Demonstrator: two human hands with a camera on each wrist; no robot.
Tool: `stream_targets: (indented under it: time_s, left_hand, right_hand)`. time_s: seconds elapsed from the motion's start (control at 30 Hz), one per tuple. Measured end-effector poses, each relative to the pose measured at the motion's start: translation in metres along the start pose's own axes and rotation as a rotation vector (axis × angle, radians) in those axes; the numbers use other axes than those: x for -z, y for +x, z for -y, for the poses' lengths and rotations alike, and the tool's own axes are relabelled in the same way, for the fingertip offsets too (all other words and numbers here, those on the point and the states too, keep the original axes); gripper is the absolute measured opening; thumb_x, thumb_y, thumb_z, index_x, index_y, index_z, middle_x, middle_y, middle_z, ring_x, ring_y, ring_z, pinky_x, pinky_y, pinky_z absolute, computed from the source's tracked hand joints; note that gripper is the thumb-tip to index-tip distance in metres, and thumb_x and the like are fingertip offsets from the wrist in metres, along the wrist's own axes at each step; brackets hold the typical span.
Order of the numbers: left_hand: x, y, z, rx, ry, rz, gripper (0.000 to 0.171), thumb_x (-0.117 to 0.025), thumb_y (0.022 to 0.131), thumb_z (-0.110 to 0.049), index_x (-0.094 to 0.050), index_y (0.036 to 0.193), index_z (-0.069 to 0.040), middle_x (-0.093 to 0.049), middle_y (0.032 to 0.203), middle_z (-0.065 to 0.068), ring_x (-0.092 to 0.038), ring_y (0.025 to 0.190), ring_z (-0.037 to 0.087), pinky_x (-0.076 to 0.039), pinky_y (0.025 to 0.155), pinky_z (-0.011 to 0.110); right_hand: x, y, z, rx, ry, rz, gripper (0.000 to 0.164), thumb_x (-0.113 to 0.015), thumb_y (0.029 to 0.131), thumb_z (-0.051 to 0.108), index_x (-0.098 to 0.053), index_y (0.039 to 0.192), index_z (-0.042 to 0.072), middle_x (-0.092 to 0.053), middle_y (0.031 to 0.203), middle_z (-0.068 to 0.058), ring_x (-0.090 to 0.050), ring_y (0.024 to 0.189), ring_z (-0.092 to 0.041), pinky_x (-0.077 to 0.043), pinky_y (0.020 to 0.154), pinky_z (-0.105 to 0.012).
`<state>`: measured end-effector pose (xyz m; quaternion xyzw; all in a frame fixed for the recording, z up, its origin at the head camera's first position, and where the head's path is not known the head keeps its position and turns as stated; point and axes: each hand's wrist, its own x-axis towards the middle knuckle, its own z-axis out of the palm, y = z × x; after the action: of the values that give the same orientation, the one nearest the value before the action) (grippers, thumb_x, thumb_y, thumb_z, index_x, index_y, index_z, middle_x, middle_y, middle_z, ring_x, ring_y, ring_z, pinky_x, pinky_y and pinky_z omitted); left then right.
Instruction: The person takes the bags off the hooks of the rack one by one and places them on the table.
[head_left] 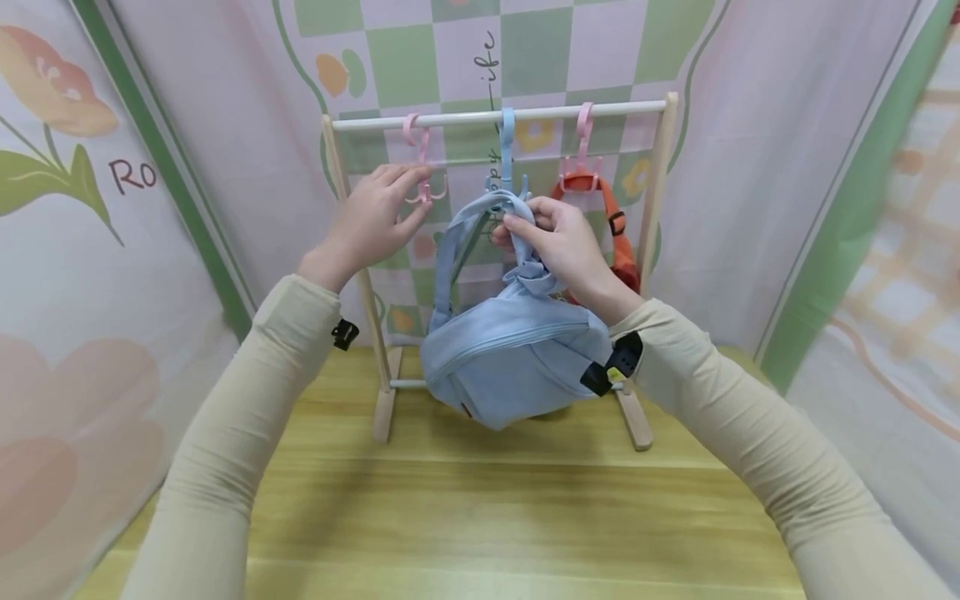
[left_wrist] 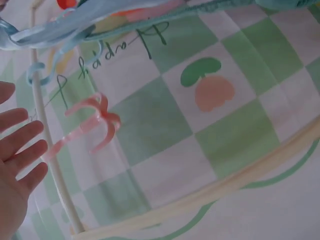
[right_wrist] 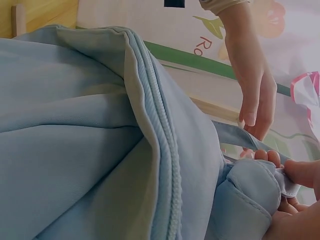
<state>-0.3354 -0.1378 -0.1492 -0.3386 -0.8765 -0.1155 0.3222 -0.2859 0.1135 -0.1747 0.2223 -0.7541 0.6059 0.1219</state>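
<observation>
The blue bag (head_left: 510,350) is in the middle of the head view, tilted, its zip (right_wrist: 165,120) running over the top of its body. The right hand (head_left: 562,242), at the bag's 1 o'clock, pinches the bag's strap (head_left: 453,258) between thumb and fingers, just above a bunched part of it. The strap's upper loop is up at the prongs of the blue hook (head_left: 507,142), at the bag's 12 o'clock; whether it is caught on them I cannot tell.

The left hand (head_left: 378,208), at the bag's 10 to 11 o'clock, has its fingers extended and apart, holding nothing, just beside the left pink hook (head_left: 424,150). That hook is at the blue one's 9 o'clock, and the right pink hook (head_left: 584,125) at its 3 o'clock, all three on the rail (head_left: 465,119) of a wooden rack (head_left: 663,175).

An orange strap (head_left: 613,200) hangs from the right pink hook, at the right hand's 2 o'clock. The rack's feet stand on the surface (head_left: 510,517), at 6 o'clock; a checked cloth (head_left: 405,67) hangs behind.
</observation>
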Motion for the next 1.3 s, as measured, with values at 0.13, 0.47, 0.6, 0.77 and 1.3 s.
stream_targets:
  time_s: [0.13, 0.47, 0.6, 0.77, 1.3]
  left_hand:
    - [-0.007, -0.006, -0.004, -0.036, -0.074, -0.035, 0.045, -0.056, 0.095, -0.029, -0.050, 0.136, -0.011, -0.055, 0.134, 0.011, -0.048, 0.124, 0.028, -0.034, 0.109, 0.042]
    - [-0.024, -0.013, -0.013, -0.023, -0.230, -0.025, 0.047, -0.060, 0.093, -0.031, -0.052, 0.134, -0.010, -0.055, 0.135, 0.010, -0.048, 0.125, 0.025, -0.040, 0.105, 0.039]
    - [-0.030, -0.015, -0.014, 0.006, -0.297, -0.010, 0.046, -0.062, 0.092, -0.030, -0.054, 0.132, -0.010, -0.055, 0.135, 0.007, -0.047, 0.128, 0.022, -0.040, 0.105, 0.037]
    - [-0.036, -0.017, -0.014, 0.057, -0.379, 0.017, 0.043, -0.063, 0.091, -0.032, -0.057, 0.129, -0.012, -0.058, 0.132, 0.003, -0.051, 0.125, 0.019, -0.035, 0.109, 0.037]
    - [-0.053, -0.019, -0.019, 0.271, -0.678, 0.173, 0.041, -0.065, 0.090, -0.023, -0.057, 0.126, -0.007, -0.063, 0.121, 0.009, -0.059, 0.113, 0.023, -0.046, 0.100, 0.039]
  right_hand:
    - [-0.001, -0.001, -0.001, -0.003, 0.014, -0.001, 0.023, -0.060, 0.094, 0.020, -0.059, 0.109, 0.002, -0.072, 0.089, -0.002, -0.070, 0.089, -0.014, -0.053, 0.088, -0.033]
    - [-0.001, -0.002, -0.004, -0.017, 0.018, -0.002, 0.025, -0.060, 0.093, 0.021, -0.058, 0.109, 0.002, -0.072, 0.092, -0.002, -0.070, 0.091, -0.015, -0.053, 0.088, -0.032]
    - [-0.002, -0.002, -0.005, -0.015, 0.041, 0.006, 0.024, -0.060, 0.093, 0.020, -0.058, 0.109, 0.002, -0.072, 0.091, -0.002, -0.070, 0.090, -0.014, -0.053, 0.087, -0.030]
    - [-0.002, -0.003, -0.006, -0.015, 0.059, 0.012, 0.028, -0.061, 0.093, 0.020, -0.057, 0.111, 0.000, -0.072, 0.090, -0.002, -0.070, 0.090, -0.014, -0.053, 0.087, -0.029]
    - [0.001, -0.009, -0.006, -0.014, 0.030, 0.004, 0.027, -0.061, 0.093, 0.023, -0.058, 0.109, 0.002, -0.072, 0.090, 0.000, -0.069, 0.092, -0.019, -0.051, 0.093, -0.037]
